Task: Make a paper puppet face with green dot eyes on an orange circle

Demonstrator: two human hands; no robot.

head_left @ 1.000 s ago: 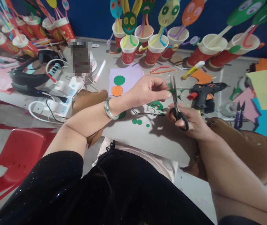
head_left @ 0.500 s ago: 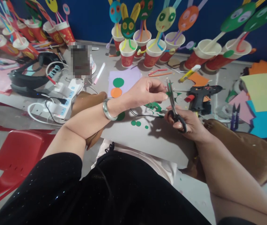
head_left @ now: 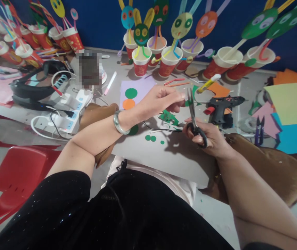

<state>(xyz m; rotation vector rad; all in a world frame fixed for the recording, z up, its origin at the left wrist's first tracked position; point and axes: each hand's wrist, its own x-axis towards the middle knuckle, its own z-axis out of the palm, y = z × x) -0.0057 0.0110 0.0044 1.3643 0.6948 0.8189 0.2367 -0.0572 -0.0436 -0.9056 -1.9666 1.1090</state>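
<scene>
My right hand [head_left: 212, 138] has its fingers in the black handles of a pair of scissors [head_left: 193, 118], blades pointing up. My left hand [head_left: 164, 99], a bangle at its wrist, has thumb and fingers pinched together beside the blades. A small green paper piece [head_left: 187, 103] shows between those fingertips and the scissors. On the table below lie several small green paper circles [head_left: 153, 138] and green paper scraps [head_left: 168, 118]. Left of my hand, a green circle [head_left: 131, 93] and an orange circle [head_left: 129, 104] rest on a purple sheet [head_left: 144, 83].
Red paper cups [head_left: 167, 71] with paper-faced figures line the back. To the right are a black glue gun [head_left: 222, 106], a yellow-barrelled tool [head_left: 208, 84], purple-handled snips [head_left: 259, 132] and coloured paper [head_left: 289, 104]. A power strip [head_left: 76, 113] with cables sits left, near a red chair [head_left: 23, 170].
My left fingers have shifted slightly left and curled in more. The green piece now sits lower beside the blades. The scissors stay in my right hand, and the view has shifted slightly.
</scene>
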